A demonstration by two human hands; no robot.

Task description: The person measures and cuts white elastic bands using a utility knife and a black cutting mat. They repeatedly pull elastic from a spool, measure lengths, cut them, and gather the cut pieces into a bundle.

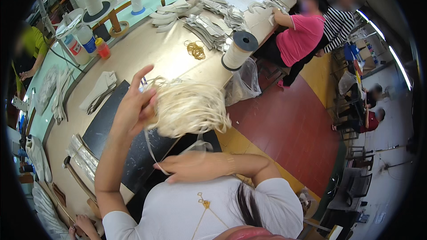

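L hand (138, 104) just L of ctr frame, one finger raised, others closed on L end of cream strip bundle (191, 106); bundle sits approx mid-frame, loose strands hanging below. R hand (191, 167), lower ctr, palm down, blurred, fingertips by a dangling strand; can't tell if it's pinched. Desk (147, 46) runs upper ctr to lower L, w/ black mat (104, 126) ctr-left, rubber bands (195, 50) & white spool (235, 57) upper ctr. Clear plastic bag (245, 82) just R of ctr, below spool.
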